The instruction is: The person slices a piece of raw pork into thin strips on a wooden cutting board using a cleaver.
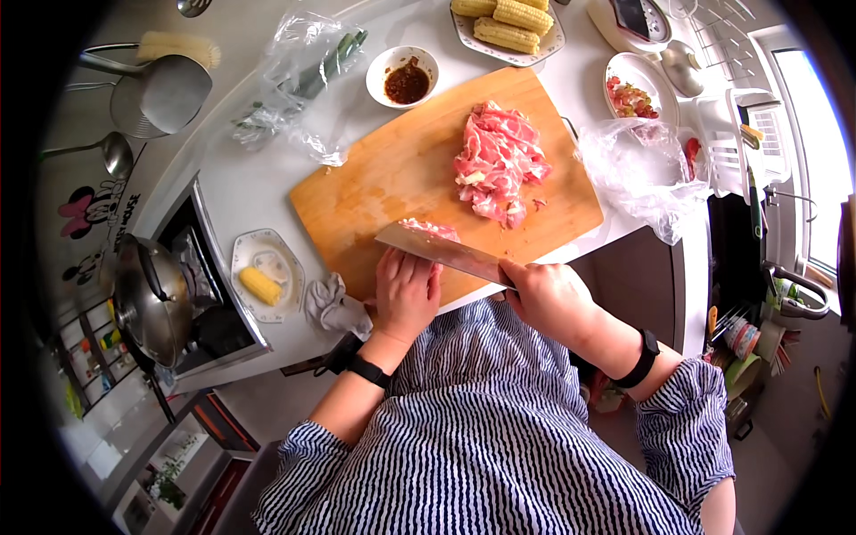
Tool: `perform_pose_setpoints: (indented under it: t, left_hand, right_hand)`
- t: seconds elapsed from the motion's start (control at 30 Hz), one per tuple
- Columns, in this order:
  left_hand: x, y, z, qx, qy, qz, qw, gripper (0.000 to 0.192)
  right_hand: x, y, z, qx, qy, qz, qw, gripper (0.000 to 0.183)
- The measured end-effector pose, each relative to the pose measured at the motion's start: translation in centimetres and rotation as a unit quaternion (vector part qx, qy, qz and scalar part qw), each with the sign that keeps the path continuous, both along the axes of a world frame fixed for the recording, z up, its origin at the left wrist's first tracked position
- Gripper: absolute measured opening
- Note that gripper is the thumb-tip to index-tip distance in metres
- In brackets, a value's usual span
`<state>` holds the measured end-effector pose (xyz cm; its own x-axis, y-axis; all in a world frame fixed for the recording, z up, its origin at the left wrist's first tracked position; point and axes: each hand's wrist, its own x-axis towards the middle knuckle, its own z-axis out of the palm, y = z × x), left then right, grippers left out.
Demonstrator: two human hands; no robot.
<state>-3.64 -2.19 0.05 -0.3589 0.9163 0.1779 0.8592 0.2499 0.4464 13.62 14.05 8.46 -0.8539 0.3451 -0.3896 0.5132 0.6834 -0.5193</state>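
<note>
Gripped by its handle, a cleaver [445,253] is in my right hand [552,294], its broad blade slanting across the near edge of a wooden cutting board [374,180]. My left hand [406,287] presses with bent fingers on a piece of raw meat close against the blade; most of that piece is hidden under the fingers. Beyond the blade lie a few cut bits of meat [431,229]. A larger heap of sliced raw meat [498,160] rests on the right half of the board.
Behind the board stand a bowl of dark sauce [406,81] and a plate of corn cobs [515,30]. Left are bagged green vegetables [321,73], a plate with one corn piece [261,286] and a crumpled cloth [334,304]. A plastic bag [642,167] lies right.
</note>
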Motion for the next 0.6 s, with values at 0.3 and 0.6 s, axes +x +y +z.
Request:
perform_pose_setpoints:
  t: [0.3,0.6]
  left_hand:
    - [-0.4,-0.2,-0.2,-0.025,-0.006,-0.017,1.0,0.03]
    - [-0.4,0.0,0.0,-0.02,-0.003,-0.022,1.0,0.033]
  right_hand:
    - [-1.7,0.6,0.0,-0.018,-0.038,0.012,0.999,0.011]
    - [-5.9,-0.2,-1.5,-0.028,-0.084,0.019,0.996,0.016]
